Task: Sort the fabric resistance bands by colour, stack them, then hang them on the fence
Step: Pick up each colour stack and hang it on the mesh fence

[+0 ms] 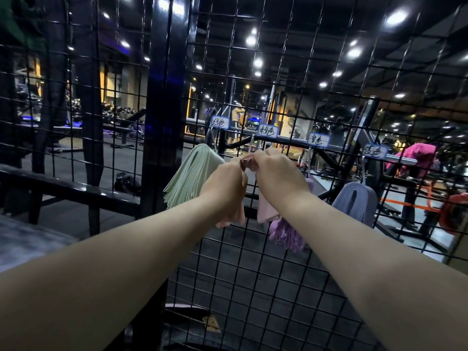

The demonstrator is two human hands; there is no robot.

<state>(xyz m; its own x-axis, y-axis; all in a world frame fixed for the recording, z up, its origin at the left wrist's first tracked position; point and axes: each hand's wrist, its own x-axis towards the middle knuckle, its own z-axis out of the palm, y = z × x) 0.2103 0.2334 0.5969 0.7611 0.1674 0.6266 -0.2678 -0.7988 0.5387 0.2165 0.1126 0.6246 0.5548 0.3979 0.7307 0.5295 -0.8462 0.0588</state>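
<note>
Risk: stack of pink fabric resistance bands [264, 210] could drop if top loops failed to catch on black wire-mesh fence [162, 110], or if pinch loosened early; tugging might also drag neighbouring purple fabric bands [286, 234] loose. Both hands curled: left hand [228, 183] and right hand [276, 171] pinched stack's top edge together against fence. Pink bands drooped below both wrists, between pale green band stack [192, 173] and purple bundle.

Pale green bands [192, 178], pink bands [264, 211], purple bands [286, 234], greyish-blue bands [354, 201], possibly lilac, black grid fence [164, 148], blue-edged white labels [220, 122]
</note>
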